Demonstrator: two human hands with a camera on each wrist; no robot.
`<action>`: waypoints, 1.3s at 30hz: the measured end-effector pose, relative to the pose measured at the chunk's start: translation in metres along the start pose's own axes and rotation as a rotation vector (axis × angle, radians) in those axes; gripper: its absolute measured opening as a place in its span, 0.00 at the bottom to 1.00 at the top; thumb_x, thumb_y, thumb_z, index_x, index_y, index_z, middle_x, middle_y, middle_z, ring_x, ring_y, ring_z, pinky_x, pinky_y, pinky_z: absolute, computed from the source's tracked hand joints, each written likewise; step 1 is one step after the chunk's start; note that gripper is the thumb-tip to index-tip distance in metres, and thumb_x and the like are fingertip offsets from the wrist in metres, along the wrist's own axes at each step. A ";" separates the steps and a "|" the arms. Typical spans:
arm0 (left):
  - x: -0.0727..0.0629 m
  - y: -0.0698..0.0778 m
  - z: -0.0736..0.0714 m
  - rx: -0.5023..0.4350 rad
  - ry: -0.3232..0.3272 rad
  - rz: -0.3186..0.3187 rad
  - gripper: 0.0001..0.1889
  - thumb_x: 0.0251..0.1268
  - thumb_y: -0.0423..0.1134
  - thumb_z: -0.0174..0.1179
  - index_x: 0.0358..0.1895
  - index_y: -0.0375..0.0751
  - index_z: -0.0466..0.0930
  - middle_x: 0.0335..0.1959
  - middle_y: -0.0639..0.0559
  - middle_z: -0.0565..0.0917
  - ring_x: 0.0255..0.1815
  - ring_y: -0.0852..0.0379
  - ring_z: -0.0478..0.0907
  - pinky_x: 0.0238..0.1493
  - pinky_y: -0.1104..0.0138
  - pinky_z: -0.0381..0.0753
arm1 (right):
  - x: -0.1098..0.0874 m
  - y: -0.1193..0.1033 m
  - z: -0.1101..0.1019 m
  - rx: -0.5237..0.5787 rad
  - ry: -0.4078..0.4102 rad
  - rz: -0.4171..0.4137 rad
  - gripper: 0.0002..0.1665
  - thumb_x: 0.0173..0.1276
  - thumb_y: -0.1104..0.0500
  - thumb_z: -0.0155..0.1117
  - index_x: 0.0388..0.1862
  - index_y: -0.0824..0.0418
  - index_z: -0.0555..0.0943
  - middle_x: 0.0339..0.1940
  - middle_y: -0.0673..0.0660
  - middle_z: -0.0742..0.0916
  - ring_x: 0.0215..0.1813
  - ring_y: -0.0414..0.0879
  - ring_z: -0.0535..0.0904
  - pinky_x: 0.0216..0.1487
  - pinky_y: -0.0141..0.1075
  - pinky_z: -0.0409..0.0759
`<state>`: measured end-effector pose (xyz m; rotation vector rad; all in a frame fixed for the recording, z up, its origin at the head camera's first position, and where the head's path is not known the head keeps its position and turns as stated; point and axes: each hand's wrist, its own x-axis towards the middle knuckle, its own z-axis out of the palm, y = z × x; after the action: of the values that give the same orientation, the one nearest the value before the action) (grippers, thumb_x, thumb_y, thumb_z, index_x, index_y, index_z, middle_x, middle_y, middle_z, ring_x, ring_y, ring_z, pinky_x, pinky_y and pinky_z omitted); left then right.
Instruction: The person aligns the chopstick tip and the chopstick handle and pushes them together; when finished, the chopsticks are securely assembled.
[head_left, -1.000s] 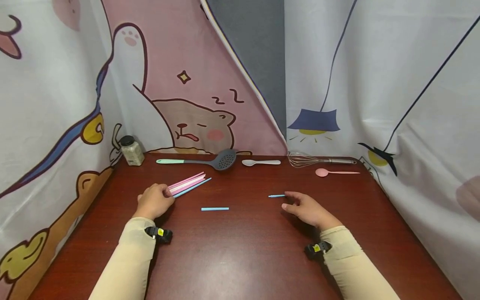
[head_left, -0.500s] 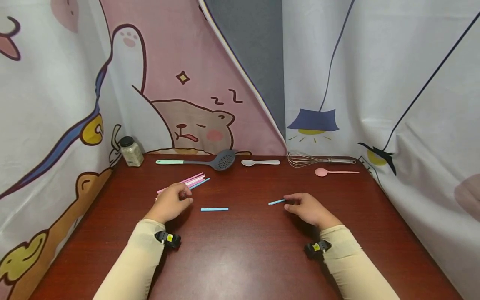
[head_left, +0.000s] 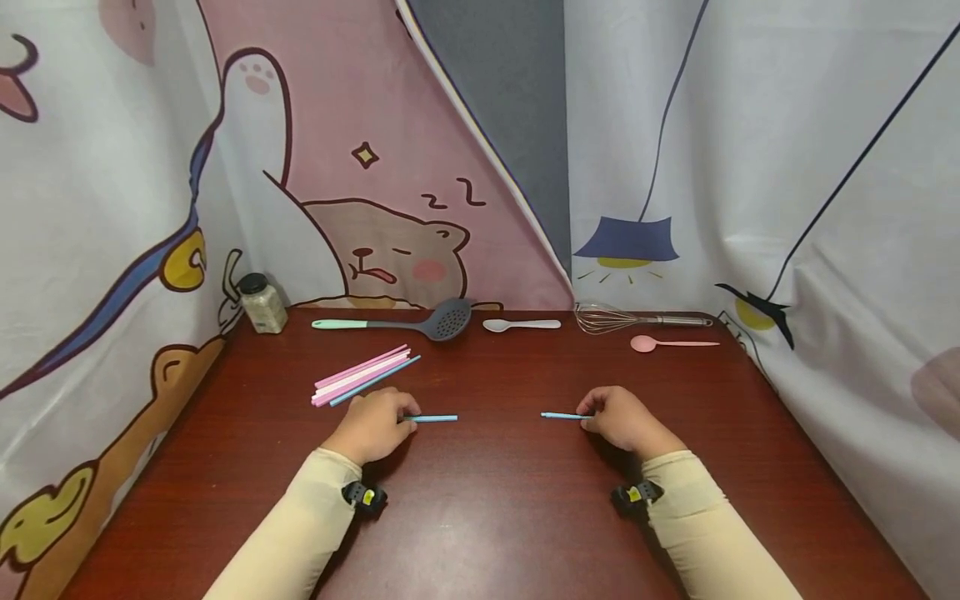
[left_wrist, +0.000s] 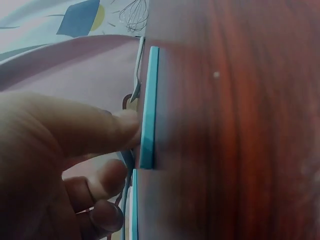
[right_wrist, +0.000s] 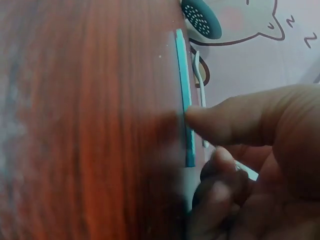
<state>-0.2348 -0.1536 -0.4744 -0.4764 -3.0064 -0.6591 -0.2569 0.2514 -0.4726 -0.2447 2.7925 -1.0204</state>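
Observation:
My left hand [head_left: 371, 425] is at the left end of a short light-blue stick [head_left: 437, 418] lying on the table. In the left wrist view the thumb [left_wrist: 125, 127] is bent close beside this square-sided stick [left_wrist: 150, 107]; whether it touches cannot be made out. Farther right, my right hand [head_left: 618, 417] pinches the right part of a second short blue stick [head_left: 558, 415], which has a narrower left tip. The right thumb [right_wrist: 200, 120] presses against that stick [right_wrist: 184, 75] in the right wrist view. A gap separates the two sticks, which lie roughly in line.
Longer pink, white and blue sticks [head_left: 363, 377] lie behind my left hand. Along the back edge are a jar [head_left: 262, 303], a slotted turner [head_left: 448, 320], a white spoon [head_left: 525, 325], a whisk [head_left: 611, 319] and a pink spoon [head_left: 645, 343]. Printed curtains rise behind the table.
My left hand has moved right from the long sticks to the short blue stick. The right hand's stick has shifted slightly toward me and turned nearly level, and the fingers have closed in on it.

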 end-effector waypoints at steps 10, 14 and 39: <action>-0.005 0.008 0.001 0.052 -0.022 0.002 0.11 0.63 0.36 0.72 0.29 0.52 0.78 0.31 0.57 0.78 0.36 0.55 0.79 0.41 0.53 0.69 | -0.007 -0.011 0.002 -0.159 -0.042 -0.062 0.08 0.61 0.67 0.72 0.26 0.59 0.82 0.22 0.50 0.81 0.29 0.45 0.73 0.35 0.39 0.72; -0.002 0.007 0.004 -0.014 0.003 0.030 0.10 0.65 0.36 0.70 0.31 0.51 0.78 0.30 0.58 0.79 0.35 0.57 0.78 0.44 0.55 0.71 | -0.007 -0.013 0.003 -0.153 -0.044 -0.096 0.08 0.66 0.67 0.70 0.29 0.58 0.81 0.24 0.50 0.81 0.31 0.44 0.73 0.37 0.39 0.73; -0.004 0.034 -0.002 -0.725 0.204 0.187 0.04 0.72 0.30 0.64 0.40 0.43 0.82 0.34 0.53 0.82 0.35 0.59 0.75 0.41 0.64 0.76 | -0.032 -0.073 0.014 0.308 0.260 -0.369 0.08 0.73 0.68 0.68 0.46 0.59 0.89 0.39 0.50 0.91 0.38 0.40 0.80 0.40 0.31 0.78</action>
<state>-0.2211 -0.1262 -0.4595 -0.6397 -2.4117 -1.6542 -0.2154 0.1940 -0.4330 -0.6450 2.8149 -1.6546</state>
